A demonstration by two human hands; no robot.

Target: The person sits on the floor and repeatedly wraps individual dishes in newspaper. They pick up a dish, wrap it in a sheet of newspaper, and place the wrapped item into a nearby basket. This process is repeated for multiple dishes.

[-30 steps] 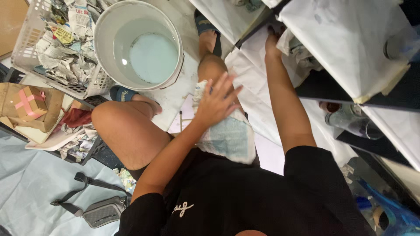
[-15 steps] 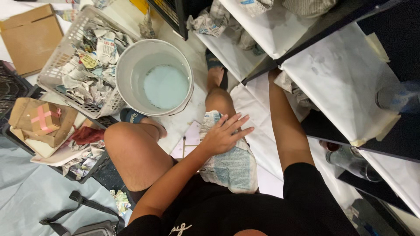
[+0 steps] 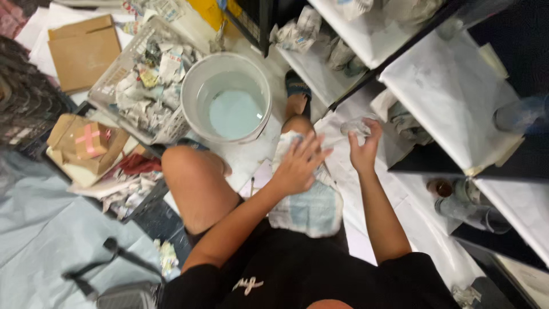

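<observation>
I am crouched on the floor with a pale blue and white cloth (image 3: pixel 309 206) draped over my right thigh. My left hand (image 3: pixel 300 163) rests flat on the cloth, fingers spread. My right hand (image 3: pixel 363 146) is raised beside the low shelf and grips a small clear glass object (image 3: pixel 357 126). A white bucket (image 3: pixel 226 94) with pale blue water stands just beyond my knees.
A white basket (image 3: pixel 137 80) full of crumpled newspaper sits left of the bucket. Cardboard boxes (image 3: pixel 86 146) lie at the far left. Paper-lined shelves (image 3: pixel 452 97) with wrapped items and glassware (image 3: pixel 469 209) run along the right. A grey bag (image 3: pixel 123 294) lies near my left side.
My right hand has drawn back from under the shelf and now holds a clear glass object. My left hand stays on the cloth. The view has shifted toward the shelves.
</observation>
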